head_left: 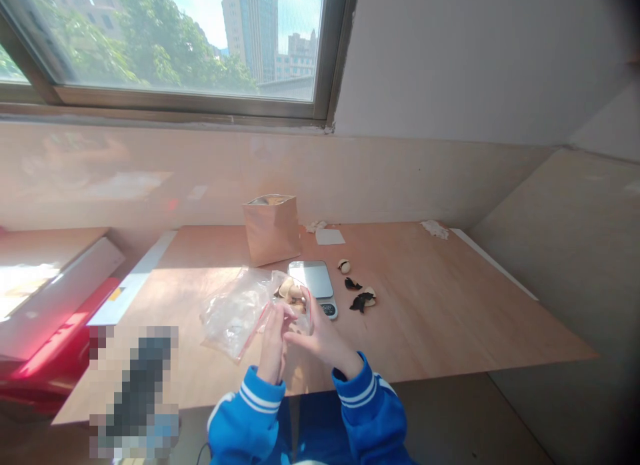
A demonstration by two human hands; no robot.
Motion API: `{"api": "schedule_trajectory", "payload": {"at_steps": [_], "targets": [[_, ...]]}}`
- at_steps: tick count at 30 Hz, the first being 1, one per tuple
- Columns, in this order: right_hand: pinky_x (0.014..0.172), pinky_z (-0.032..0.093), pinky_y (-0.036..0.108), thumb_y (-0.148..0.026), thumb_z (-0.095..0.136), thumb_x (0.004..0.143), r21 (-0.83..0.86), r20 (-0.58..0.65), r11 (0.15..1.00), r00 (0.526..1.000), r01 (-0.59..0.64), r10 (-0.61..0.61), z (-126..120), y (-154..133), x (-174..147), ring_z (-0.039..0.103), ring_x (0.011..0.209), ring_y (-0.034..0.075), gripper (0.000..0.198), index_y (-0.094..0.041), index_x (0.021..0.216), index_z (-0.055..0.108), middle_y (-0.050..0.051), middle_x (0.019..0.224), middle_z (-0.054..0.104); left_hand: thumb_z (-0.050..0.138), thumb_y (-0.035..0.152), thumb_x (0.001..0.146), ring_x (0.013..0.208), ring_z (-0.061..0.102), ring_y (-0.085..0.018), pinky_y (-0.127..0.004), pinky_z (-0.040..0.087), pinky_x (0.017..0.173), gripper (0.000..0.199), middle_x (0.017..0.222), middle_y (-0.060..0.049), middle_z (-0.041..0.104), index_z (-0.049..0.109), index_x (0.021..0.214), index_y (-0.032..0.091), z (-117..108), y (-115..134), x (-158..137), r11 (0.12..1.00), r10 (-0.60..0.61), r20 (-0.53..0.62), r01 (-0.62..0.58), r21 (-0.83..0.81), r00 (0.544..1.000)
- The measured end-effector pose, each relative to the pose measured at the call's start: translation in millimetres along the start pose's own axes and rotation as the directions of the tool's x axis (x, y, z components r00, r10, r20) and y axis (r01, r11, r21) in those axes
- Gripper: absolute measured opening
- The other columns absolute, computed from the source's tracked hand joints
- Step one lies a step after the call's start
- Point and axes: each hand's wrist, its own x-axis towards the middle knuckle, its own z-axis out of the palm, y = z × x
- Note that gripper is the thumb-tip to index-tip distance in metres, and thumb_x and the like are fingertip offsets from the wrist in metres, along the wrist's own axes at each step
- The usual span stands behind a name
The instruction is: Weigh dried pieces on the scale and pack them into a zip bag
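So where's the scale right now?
In the head view, the scale sits on the table near the middle, just beyond the right hand, with the brown bag behind it to the left and a small dark piece to its right.

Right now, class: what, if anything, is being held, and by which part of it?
A clear bag of pale pieces, held at its near end between the left hand and right hand; the exact grip is unclear.

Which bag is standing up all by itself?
The tall brown bag. One clear bag lies flat; the other clear bag is between the left hand and right hand.
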Motion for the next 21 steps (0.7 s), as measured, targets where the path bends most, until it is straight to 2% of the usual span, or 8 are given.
{"api": "schedule_trajectory", "payload": {"at_steps": [4, 9, 11, 15, 16, 18, 20, 21], "targets": [[0.118, 0.03, 0.047, -0.035, 0.052, 0.094, -0.062, 0.006, 0.998, 1.0, 0.005, -0.005, -5, 3, 1, 0.038, 0.142, 0.024, 0.057, -0.03, 0.149, 0.037, 0.006, 0.152, 0.042, 0.045, 0.058, 0.091, 0.096, 0.06, -0.02, -0.035, 0.048, 0.093, 0.043, 0.098, -0.007, 0.065, 0.064, 0.088, 0.019, -2, -5, -3, 0.991, 0.073, 0.163, -0.089, 0.096, 0.984], [0.107, 0.044, 0.042, -0.039, 0.04, 0.099, -0.067, -0.058, 0.998, 0.998, -0.012, 0.008, -13, 1, -4, 0.056, 0.126, 0.026, 0.042, -0.026, 0.135, 0.058, 0.006, 0.135, 0.061, 0.043, 0.053, 0.094, 0.102, 0.06, -0.021, -0.036, 0.047, 0.096, 0.039, 0.106, -0.008, 0.065, 0.065, 0.102, 0.02, 0, 0, -11, 0.961, 0.161, 0.177, -0.196, 0.198, 0.971], [0.097, 0.05, 0.039, -0.045, 0.04, 0.099, -0.034, -0.125, 0.997, 0.99, -0.074, 0.069, -17, 0, -6, 0.064, 0.114, 0.027, 0.043, -0.023, 0.125, 0.066, 0.006, 0.121, 0.07, 0.046, 0.049, 0.094, 0.096, 0.06, -0.02, -0.035, 0.049, 0.09, 0.035, 0.099, -0.007, 0.064, 0.064, 0.098, 0.019, -4, 0, -11, 0.939, 0.226, 0.12, -0.249, 0.237, 0.967], [0.085, 0.053, 0.034, -0.054, 0.05, 0.093, 0.09, -0.274, 0.987, 0.949, -0.134, 0.154, -26, 6, -9, 0.068, 0.098, 0.026, 0.044, -0.019, 0.104, 0.074, 0.008, 0.102, 0.075, 0.062, 0.048, 0.085, 0.098, 0.058, -0.02, -0.034, 0.048, 0.088, 0.034, 0.106, -0.008, 0.06, 0.061, 0.103, 0.019, -24, -5, 4, 0.885, 0.365, -0.187, -0.278, 0.374, 0.912], [0.084, 0.053, 0.034, -0.056, 0.054, 0.09, 0.145, -0.299, 0.981, 0.939, -0.13, 0.169, -27, 10, -9, 0.069, 0.095, 0.025, 0.045, -0.018, 0.101, 0.074, 0.008, 0.098, 0.076, 0.064, 0.049, 0.083, 0.104, 0.057, -0.021, -0.034, 0.048, 0.09, 0.04, 0.114, -0.009, 0.059, 0.06, 0.11, 0.02, -30, -8, 10, 0.889, 0.349, -0.197, -0.257, 0.38, 0.916], [0.081, 0.054, 0.035, -0.059, 0.062, 0.083, 0.268, -0.337, 0.955, 0.916, -0.129, 0.218, -27, 19, -8, 0.07, 0.087, 0.025, 0.046, -0.016, 0.096, 0.074, 0.009, 0.089, 0.076, 0.066, 0.051, 0.08, 0.109, 0.057, -0.024, -0.037, 0.048, 0.093, 0.048, 0.122, -0.011, 0.06, 0.061, 0.116, 0.02, -39, -17, 22, 0.918, 0.236, -0.083, -0.194, 0.344, 0.968], [0.079, 0.054, 0.035, -0.06, 0.068, 0.078, 0.368, -0.379, 0.921, 0.884, -0.125, 0.272, -24, 30, -8, 0.07, 0.081, 0.024, 0.046, -0.015, 0.091, 0.074, 0.009, 0.083, 0.076, 0.068, 0.055, 0.075, 0.106, 0.061, -0.027, -0.039, 0.049, 0.092, 0.049, 0.114, -0.012, 0.067, 0.067, 0.107, 0.018, -45, -28, 30, 0.951, 0.081, 0.065, -0.096, 0.294, 0.995], [0.079, 0.054, 0.035, -0.059, 0.069, 0.077, 0.399, -0.399, 0.909, 0.869, -0.121, 0.291, -22, 35, -8, 0.07, 0.08, 0.023, 0.046, -0.015, 0.09, 0.074, 0.009, 0.082, 0.076, 0.07, 0.056, 0.073, 0.105, 0.063, -0.028, -0.039, 0.05, 0.091, 0.049, 0.109, -0.012, 0.069, 0.069, 0.102, 0.017, -45, -33, 32, 0.96, 0.04, 0.083, -0.062, 0.273, 0.996]]}}
